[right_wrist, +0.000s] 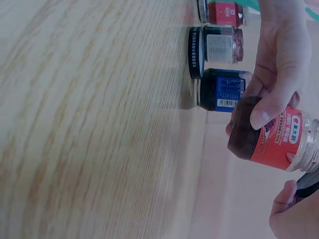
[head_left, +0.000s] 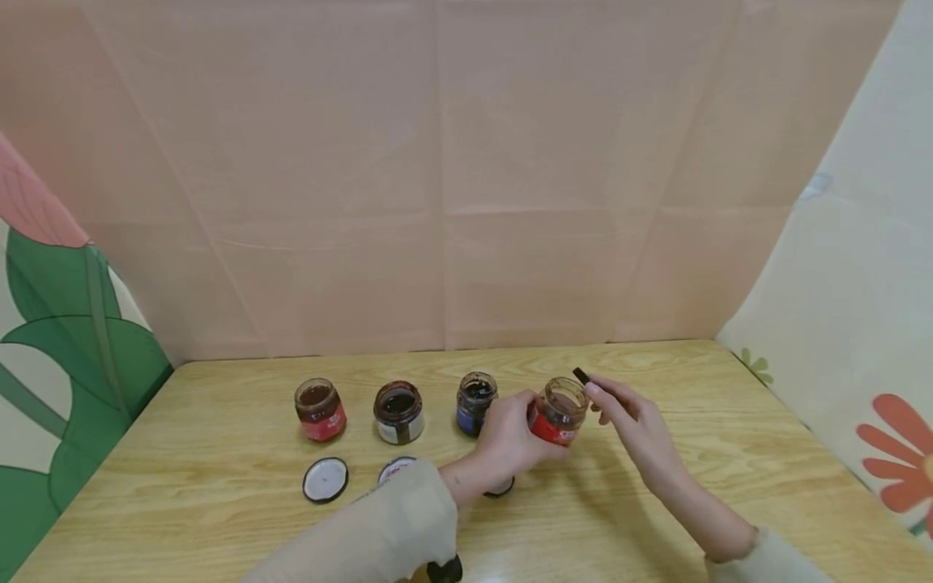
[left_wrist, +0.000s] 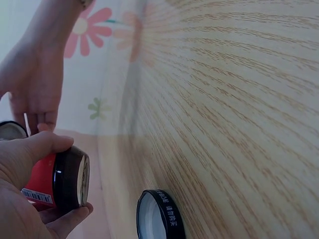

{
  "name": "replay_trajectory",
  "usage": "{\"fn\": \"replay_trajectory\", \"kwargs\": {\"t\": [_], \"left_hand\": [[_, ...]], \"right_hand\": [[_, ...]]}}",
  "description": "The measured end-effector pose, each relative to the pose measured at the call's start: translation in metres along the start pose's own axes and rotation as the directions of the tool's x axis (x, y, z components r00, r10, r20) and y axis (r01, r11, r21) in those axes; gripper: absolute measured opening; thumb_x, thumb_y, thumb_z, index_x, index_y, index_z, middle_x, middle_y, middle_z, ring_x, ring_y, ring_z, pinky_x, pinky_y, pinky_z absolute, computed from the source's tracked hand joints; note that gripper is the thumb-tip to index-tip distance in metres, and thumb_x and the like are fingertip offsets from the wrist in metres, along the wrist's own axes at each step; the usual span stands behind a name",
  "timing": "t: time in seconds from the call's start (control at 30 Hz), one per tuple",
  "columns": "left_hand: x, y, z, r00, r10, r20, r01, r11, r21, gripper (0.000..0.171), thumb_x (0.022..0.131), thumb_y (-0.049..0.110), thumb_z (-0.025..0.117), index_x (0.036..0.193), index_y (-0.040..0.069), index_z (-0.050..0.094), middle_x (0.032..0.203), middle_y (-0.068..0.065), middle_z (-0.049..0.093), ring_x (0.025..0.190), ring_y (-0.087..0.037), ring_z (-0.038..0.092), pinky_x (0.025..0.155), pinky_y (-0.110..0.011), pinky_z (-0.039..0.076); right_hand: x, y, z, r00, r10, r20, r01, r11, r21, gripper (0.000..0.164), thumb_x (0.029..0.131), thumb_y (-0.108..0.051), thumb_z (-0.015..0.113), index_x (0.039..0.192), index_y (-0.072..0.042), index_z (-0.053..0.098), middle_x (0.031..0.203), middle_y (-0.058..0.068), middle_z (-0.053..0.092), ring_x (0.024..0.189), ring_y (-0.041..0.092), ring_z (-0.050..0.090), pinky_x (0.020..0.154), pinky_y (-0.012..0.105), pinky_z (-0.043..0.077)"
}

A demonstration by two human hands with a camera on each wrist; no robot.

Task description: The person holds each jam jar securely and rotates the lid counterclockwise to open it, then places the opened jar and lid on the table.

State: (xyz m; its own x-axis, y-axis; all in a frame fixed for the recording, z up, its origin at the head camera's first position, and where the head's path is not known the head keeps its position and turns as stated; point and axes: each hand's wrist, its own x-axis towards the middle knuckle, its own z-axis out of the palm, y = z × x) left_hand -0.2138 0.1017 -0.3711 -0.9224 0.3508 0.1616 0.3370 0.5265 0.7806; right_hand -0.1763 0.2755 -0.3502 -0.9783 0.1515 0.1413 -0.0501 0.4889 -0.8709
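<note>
My left hand (head_left: 510, 433) grips a glass jam jar with a red label (head_left: 555, 425), raised off the table and lidless, with dark contents. Thumb and fingers wrap its lower part in the right wrist view, where the jar (right_wrist: 279, 137) lies across the picture. Beside the jar's mouth, my right hand (head_left: 637, 429) pinches a dark jar lid (head_left: 581, 376), seen nearly edge-on in the head view. The lid (right_wrist: 308, 186) is partly cut off in the right wrist view, and its pale inside shows in the left wrist view. Lid and jar mouth look apart.
Left of the hands stand an uncapped jar with a blue label (head_left: 470, 417), one with a white label (head_left: 398, 414) and one with a red-pink label (head_left: 322, 411). Lids lie nearer me: one lid (head_left: 325, 480) inside-up, another lid (head_left: 397, 467) behind my sleeve, a third lid (head_left: 500, 488) mostly hidden.
</note>
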Motion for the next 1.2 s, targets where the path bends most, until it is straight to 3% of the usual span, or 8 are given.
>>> {"fn": "replay_trajectory", "kwargs": {"t": [0.13,0.27,0.37,0.43,0.53,0.67,0.93,1.2], "left_hand": [[0.000,0.000,0.000,1.000,-0.015,-0.008,0.015,1.000,-0.011,0.055,0.063,0.026,0.090,0.110,0.012,0.064,0.098,0.002,0.068,0.086,-0.009,0.063,0.072,-0.021,0.052],[0.001,0.000,0.001,1.000,-0.017,-0.019,0.016,0.999,-0.041,0.055,0.063,0.024,0.090,0.109,0.011,0.064,0.099,0.001,0.069,0.088,-0.009,0.064,0.074,-0.022,0.052],[0.002,-0.002,0.001,0.999,-0.001,-0.034,0.000,0.999,-0.049,0.054,0.062,0.023,0.090,0.108,0.010,0.064,0.099,0.000,0.069,0.088,-0.010,0.064,0.074,-0.022,0.052],[0.002,-0.002,0.001,0.999,0.007,-0.042,-0.009,0.999,-0.047,0.052,0.063,0.022,0.090,0.107,0.010,0.065,0.098,0.000,0.069,0.087,-0.009,0.064,0.074,-0.021,0.052],[0.002,-0.003,0.001,0.999,0.014,-0.049,-0.016,0.999,-0.042,0.052,0.062,0.022,0.090,0.106,0.010,0.065,0.097,0.000,0.069,0.087,-0.010,0.064,0.073,-0.021,0.052],[0.002,-0.003,0.000,0.999,0.007,-0.054,-0.009,0.999,-0.037,0.053,0.062,0.022,0.090,0.107,0.010,0.065,0.097,-0.001,0.069,0.087,-0.011,0.064,0.073,-0.022,0.052],[0.003,-0.002,0.000,0.998,0.012,-0.054,-0.011,1.000,0.008,0.052,0.062,0.026,0.090,0.105,0.010,0.065,0.095,-0.001,0.069,0.085,-0.012,0.064,0.070,-0.022,0.052],[0.006,0.000,0.000,0.999,-0.005,-0.040,0.004,1.000,-0.012,0.052,0.065,0.028,0.088,0.109,0.013,0.064,0.100,0.001,0.068,0.091,-0.013,0.064,0.074,-0.024,0.053]], "right_hand": [[-0.001,0.000,-0.001,1.000,0.009,-0.002,-0.009,0.998,0.068,0.047,0.099,-0.039,0.049,0.131,-0.004,0.056,0.085,-0.006,0.060,0.084,0.006,0.055,0.079,0.022,0.044],[-0.001,0.000,-0.003,1.000,0.006,0.012,-0.008,0.980,0.199,0.051,0.100,-0.036,0.047,0.129,0.006,0.053,0.092,-0.010,0.065,0.086,0.005,0.061,0.083,0.016,0.047],[0.000,0.001,-0.003,0.999,-0.019,0.039,0.002,0.919,0.394,0.045,0.101,-0.030,0.048,0.123,0.008,0.055,0.099,-0.008,0.067,0.092,0.007,0.064,0.084,0.016,0.050],[0.000,0.003,-0.004,0.997,-0.045,0.059,0.008,0.854,0.520,0.034,0.101,-0.026,0.047,0.116,0.003,0.060,0.101,-0.006,0.069,0.094,0.007,0.065,0.084,0.019,0.052],[0.001,0.005,-0.005,0.993,-0.082,0.080,0.014,0.781,0.625,0.024,0.103,-0.023,0.044,0.107,-0.010,0.063,0.102,-0.002,0.070,0.093,0.009,0.067,0.081,0.021,0.054],[0.001,0.008,-0.007,0.990,-0.093,0.108,-0.008,0.722,0.692,0.029,0.104,-0.024,0.038,0.105,-0.017,0.066,0.099,-0.002,0.072,0.089,0.010,0.068,0.077,0.021,0.053],[0.004,0.014,-0.012,0.989,0.029,0.142,-0.128,0.630,0.766,0.039,0.104,-0.034,0.032,0.097,-0.022,0.068,0.090,-0.004,0.069,0.079,0.011,0.068,0.067,0.019,0.051],[0.004,0.019,-0.013,0.989,-0.003,0.148,-0.118,0.591,0.798,0.039,0.105,-0.033,0.028,0.102,-0.018,0.064,0.089,-0.001,0.068,0.075,0.012,0.067,0.064,0.018,0.051]]}}
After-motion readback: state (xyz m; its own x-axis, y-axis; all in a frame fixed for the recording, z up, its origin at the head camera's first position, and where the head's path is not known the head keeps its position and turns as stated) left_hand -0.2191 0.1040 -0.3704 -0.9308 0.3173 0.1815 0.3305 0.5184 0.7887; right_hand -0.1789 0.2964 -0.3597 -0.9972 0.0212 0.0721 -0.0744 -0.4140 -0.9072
